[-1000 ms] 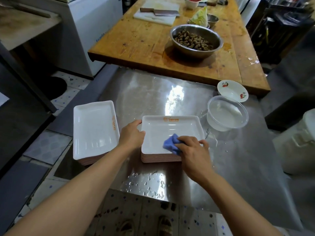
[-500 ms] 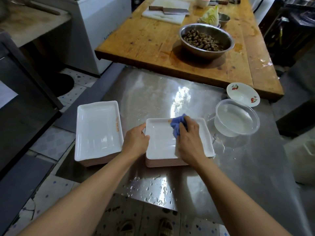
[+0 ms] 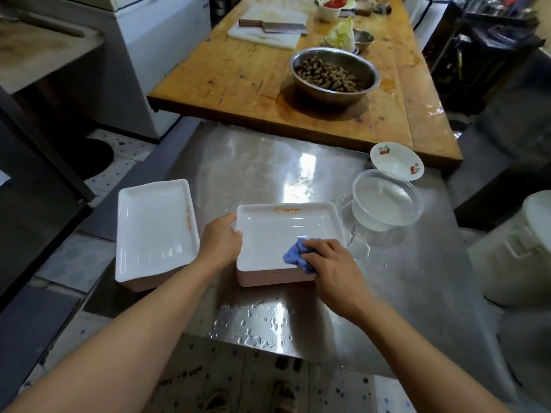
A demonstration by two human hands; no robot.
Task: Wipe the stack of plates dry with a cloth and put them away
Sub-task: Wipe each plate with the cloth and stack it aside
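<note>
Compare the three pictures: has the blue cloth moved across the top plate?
Yes. The blue cloth, gripped by the right hand, has come back from the printed far rim of the top plate to its near right corner.

left hand [image 3: 220, 242] grips plate stack [image 3: 286, 234] edge | right hand [image 3: 334, 263] presses blue cloth [image 3: 293, 254] on top plate

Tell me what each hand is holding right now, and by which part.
The right hand grips a bunched blue cloth on the top plate. The left hand holds that plate's left rim.
</note>
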